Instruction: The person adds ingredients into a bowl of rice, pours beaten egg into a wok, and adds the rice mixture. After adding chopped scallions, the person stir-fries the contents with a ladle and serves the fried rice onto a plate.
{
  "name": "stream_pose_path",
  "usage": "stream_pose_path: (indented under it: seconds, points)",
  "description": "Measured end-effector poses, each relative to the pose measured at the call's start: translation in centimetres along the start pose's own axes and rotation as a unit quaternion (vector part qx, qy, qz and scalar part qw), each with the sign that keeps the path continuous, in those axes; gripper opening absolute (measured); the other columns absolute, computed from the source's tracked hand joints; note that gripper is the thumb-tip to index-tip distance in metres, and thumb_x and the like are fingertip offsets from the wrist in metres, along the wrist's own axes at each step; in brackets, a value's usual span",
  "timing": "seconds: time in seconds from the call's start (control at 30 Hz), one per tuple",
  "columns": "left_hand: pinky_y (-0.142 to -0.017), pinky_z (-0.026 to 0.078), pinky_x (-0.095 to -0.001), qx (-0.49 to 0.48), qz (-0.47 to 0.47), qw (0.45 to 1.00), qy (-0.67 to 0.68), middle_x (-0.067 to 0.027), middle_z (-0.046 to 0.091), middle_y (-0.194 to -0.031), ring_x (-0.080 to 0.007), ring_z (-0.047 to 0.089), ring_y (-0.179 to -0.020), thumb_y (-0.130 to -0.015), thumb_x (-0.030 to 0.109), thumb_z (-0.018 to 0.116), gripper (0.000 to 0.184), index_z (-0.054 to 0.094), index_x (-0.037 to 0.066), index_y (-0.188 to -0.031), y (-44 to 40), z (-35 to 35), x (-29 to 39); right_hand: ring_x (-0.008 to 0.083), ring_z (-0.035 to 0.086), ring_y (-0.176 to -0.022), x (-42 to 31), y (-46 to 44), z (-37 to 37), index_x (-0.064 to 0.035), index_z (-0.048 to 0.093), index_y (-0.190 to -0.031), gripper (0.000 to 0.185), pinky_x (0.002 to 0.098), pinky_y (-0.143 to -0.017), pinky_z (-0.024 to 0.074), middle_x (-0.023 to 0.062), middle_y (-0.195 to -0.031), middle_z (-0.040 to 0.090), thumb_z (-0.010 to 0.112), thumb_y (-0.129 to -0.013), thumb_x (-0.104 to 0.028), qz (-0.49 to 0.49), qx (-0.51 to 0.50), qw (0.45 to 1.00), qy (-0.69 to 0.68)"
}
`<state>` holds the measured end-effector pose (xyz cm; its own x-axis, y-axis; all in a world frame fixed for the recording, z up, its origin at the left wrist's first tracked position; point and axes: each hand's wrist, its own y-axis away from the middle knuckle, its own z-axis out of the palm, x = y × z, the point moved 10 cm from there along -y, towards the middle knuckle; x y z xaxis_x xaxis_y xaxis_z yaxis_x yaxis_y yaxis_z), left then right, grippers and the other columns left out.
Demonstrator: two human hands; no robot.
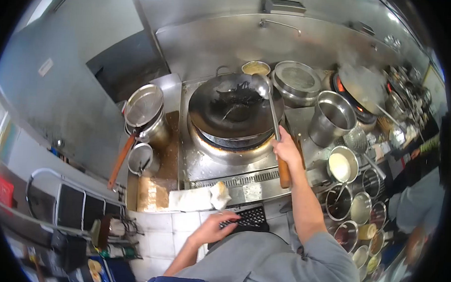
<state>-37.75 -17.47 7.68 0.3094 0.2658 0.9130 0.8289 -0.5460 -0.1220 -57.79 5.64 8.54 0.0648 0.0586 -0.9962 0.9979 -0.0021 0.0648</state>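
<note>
My right hand is closed around the long metal shaft of a ladle, just above its wooden handle end. The ladle's bowl is over the right rim of a large black wok, which sits on a round burner. Dark wet patches and a shine show on the wok's inner surface. Low in front of my body, my left hand is apart from the wok, its fingers loosely stretched with nothing visible in them. Nearest to it are a folded white cloth on the counter edge and a black perforated mat below.
Left of the wok stand a strainer on a pot and a small metal pot. To the right are a tall metal pot, a bowl of white content and several seasoning containers. A steaming wok and another person's sleeve are farther right.
</note>
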Motion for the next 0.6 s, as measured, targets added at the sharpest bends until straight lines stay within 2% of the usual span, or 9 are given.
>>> stream_pose_path:
  seconds: [0.07,0.13,0.2,0.23,0.27,0.37,0.4,0.47,0.6]
  points:
    - [-0.077,0.049,-0.0297,-0.058,0.071,0.996,-0.01,-0.0124,0.064,-0.1,-0.0228,0.063,-0.088,-0.081,0.004,0.064,0.024,0.063,0.003,-0.105,-1.1,0.6,1.5,0.0071,0.043,-0.045,0.5,0.7,0.5,-0.0061,0.042,-0.128,0.045,0.024,-0.035,0.0373,-0.0018,-0.064,0.045,0.055,-0.086,-0.004,0.012,-0.039,0.978,-0.207]
    - [-0.073,0.049,-0.0297,-0.138,0.008,0.99,0.033,-0.0112,0.063,-0.099,-0.0206,0.062,-0.083,-0.082,0.005,0.063,0.024,0.063,0.004,-0.106,-1.5,1.4,0.7,0.0069,0.041,-0.044,2.0,1.3,1.4,-0.0041,0.042,-0.129,0.047,0.0242,-0.035,0.0363,-0.0017,-0.066,0.047,0.057,-0.084,-0.005,0.032,-0.036,0.954,-0.295]
    - [-0.067,0.048,-0.0284,-0.21,0.018,0.978,0.009,-0.0098,0.063,-0.096,-0.017,0.061,-0.077,-0.082,0.007,0.062,0.027,0.061,0.006,-0.11,-0.4,2.7,-0.4,0.0102,0.045,-0.044,3.6,0.1,1.6,0.0008,0.042,-0.129,0.053,0.0271,-0.038,0.0371,0.0042,-0.077,0.058,0.062,-0.081,-0.012,-0.012,0.082,0.996,0.015]
    - [-0.066,0.048,-0.028,-0.255,0.017,0.967,-0.006,-0.0093,0.064,-0.095,-0.0162,0.061,-0.076,-0.082,0.008,0.063,0.028,0.061,0.006,-0.111,0.1,3.4,-0.9,0.0123,0.049,-0.048,3.1,0.1,2.0,0.0029,0.043,-0.127,0.054,0.029,-0.041,0.0399,0.0061,-0.074,0.059,0.064,-0.081,-0.015,-0.028,0.109,0.992,0.049]
    - [-0.065,0.048,-0.0276,-0.312,0.027,0.949,-0.024,-0.0088,0.064,-0.094,-0.0155,0.06,-0.075,-0.082,0.009,0.063,0.029,0.06,0.006,-0.112,0.6,4.7,-1.2,0.0054,0.044,-0.044,1.9,3.0,3.2,-0.0025,0.055,-0.102,0.025,0.0214,-0.036,0.0351,-0.0035,-0.059,0.047,0.063,-0.081,-0.012,-0.002,0.11,0.977,-0.184]
    - [-0.065,0.05,-0.0309,-0.435,-0.001,0.899,-0.055,-0.0128,0.065,-0.086,-0.0201,0.063,-0.069,-0.082,0.013,0.062,0.027,0.062,0.003,-0.108,3.8,7.9,-6.5,0.0066,0.041,-0.037,3.3,8.6,8.6,-0.0064,0.051,-0.09,0.011,0.0211,-0.03,0.0308,-0.0012,-0.054,0.045,0.059,-0.084,-0.01,-0.087,-0.131,0.77,-0.618]
    - [-0.065,0.051,-0.0304,-0.459,0.015,0.885,-0.082,-0.0123,0.066,-0.085,-0.0196,0.063,-0.069,-0.082,0.013,0.062,0.026,0.062,0.003,-0.107,4.8,8.9,-8.4,0.006,0.039,-0.038,1.3,13.9,7.4,-0.0079,0.048,-0.098,0.016,0.0209,-0.029,0.0288,-0.0024,-0.053,0.042,0.058,-0.086,-0.01,-0.121,0.028,0.878,-0.463]
    - [-0.066,0.051,-0.0285,-0.5,0.032,0.852,-0.154,-0.0122,0.066,-0.085,-0.0179,0.064,-0.071,-0.082,0.012,0.062,0.025,0.063,0.002,-0.105,6.2,11.2,-11.9,0.0039,0.036,-0.042,1.1,22.3,7.8,-0.0093,0.045,-0.11,0.024,0.02,-0.03,0.0284,-0.0024,-0.063,0.042,0.057,-0.09,-0.014,-0.074,0.045,0.874,-0.478]
    - [-0.065,0.05,-0.0243,-0.592,-0.048,0.803,-0.05,-0.0068,0.066,-0.083,-0.0109,0.061,-0.072,-0.086,0.014,0.061,0.021,0.063,-0.001,-0.101,9.7,17.8,-14.2,-0.0002,0.031,-0.04,0.9,40.9,8.7,-0.0098,0.036,-0.132,0.043,0.0167,-0.028,0.0281,-0.0028,-0.066,0.037,0.053,-0.094,-0.021,-0.099,0.064,0.866,-0.485]
